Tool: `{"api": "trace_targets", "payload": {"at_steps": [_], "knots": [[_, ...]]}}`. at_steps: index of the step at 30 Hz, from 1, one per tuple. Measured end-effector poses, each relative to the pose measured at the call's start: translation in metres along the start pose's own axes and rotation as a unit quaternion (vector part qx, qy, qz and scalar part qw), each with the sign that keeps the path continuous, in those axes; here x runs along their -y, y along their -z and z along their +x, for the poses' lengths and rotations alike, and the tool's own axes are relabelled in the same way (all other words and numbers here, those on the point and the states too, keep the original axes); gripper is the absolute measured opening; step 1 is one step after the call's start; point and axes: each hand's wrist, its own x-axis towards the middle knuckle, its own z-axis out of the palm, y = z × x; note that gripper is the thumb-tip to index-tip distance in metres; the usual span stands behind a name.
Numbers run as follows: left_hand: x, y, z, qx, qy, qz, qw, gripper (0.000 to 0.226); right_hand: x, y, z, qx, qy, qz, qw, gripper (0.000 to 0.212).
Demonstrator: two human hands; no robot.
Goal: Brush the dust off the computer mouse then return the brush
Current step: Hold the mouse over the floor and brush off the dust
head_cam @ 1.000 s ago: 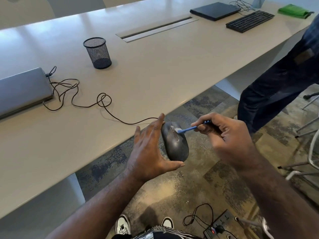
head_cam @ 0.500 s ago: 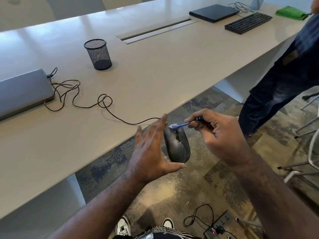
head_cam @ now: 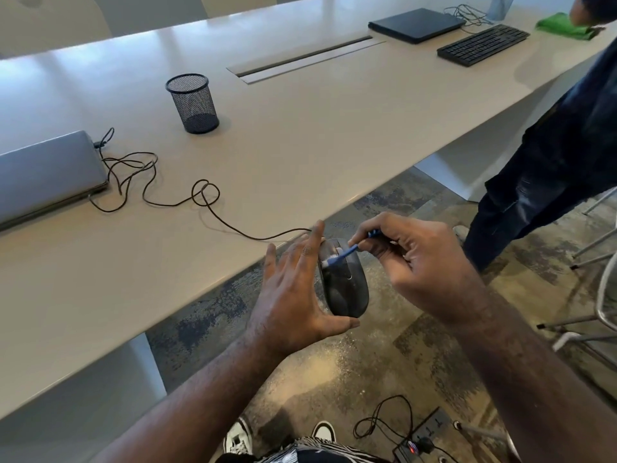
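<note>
- Head view: the computer mouse (head_cam: 344, 282) is being held on edge in the air just off the near edge of the table (head_cam: 300, 145), out over the floor, with its cable (head_cam: 207, 195) trailing back across the tabletop.
- The mouse is being clamped between the thumb and spread fingers of the left hand (head_cam: 293, 295), which is partly open around it.
- The blue brush (head_cam: 344, 253) is being pinched in the closed fingers of the right hand (head_cam: 417, 259), with its pale bristle end being pressed on the mouse's upper part near the wheel.
- Brushing is judged to be under way; whether any dust is being left cannot be told. The return of the brush is not yet done, possibly to the mesh cup (head_cam: 193, 103), which is standing well apart on the table.
- Compared with half a second earlier, the bristle end is being drawn lower on the mouse and the handle is being tilted more steeply; the left hand's hold is being kept unchanged.
</note>
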Motion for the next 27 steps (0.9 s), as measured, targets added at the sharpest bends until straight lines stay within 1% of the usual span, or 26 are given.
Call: {"api": "trace_targets", "payload": {"at_steps": [3, 5, 10, 14, 16, 19, 21, 24, 27], "knots": [[-0.001, 0.0, -0.002, 0.0, 0.0, -0.006, 1.0, 0.143, 0.0, 0.001, 0.001, -0.025, 0.013, 0.004, 1.0, 0.016], [-0.002, 0.0, -0.002, -0.001, 0.0, -0.011, 1.0, 0.143, -0.001, -0.002, 0.002, -0.025, 0.022, -0.002, 0.999, 0.018], [0.0, 0.001, 0.0, 0.001, -0.002, -0.001, 1.0, 0.144, -0.001, -0.004, -0.002, 0.036, 0.044, -0.022, 0.998, 0.023], [0.002, -0.001, -0.001, 0.005, 0.0, 0.01, 1.0, 0.143, 0.002, 0.006, -0.009, 0.08, 0.031, -0.015, 0.996, 0.026], [0.002, -0.001, 0.0, 0.005, 0.002, 0.012, 1.0, 0.143, 0.003, 0.009, -0.01, 0.064, 0.024, -0.007, 0.998, 0.023], [-0.001, -0.002, 0.002, 0.011, 0.002, 0.013, 1.0, 0.143, 0.002, 0.009, -0.006, 0.011, 0.022, -0.006, 1.0, 0.02], [-0.002, -0.002, 0.002, 0.011, -0.002, 0.007, 1.0, 0.142, 0.0, 0.005, -0.005, -0.002, 0.013, -0.009, 1.0, 0.021], [-0.002, -0.001, 0.003, 0.007, 0.0, -0.004, 1.0, 0.141, -0.004, 0.003, -0.007, 0.026, 0.008, -0.021, 0.999, 0.028], [0.002, 0.0, 0.004, -0.002, 0.007, 0.001, 1.0, 0.142, -0.004, 0.008, -0.011, 0.076, 0.022, -0.012, 0.997, 0.028]]}}
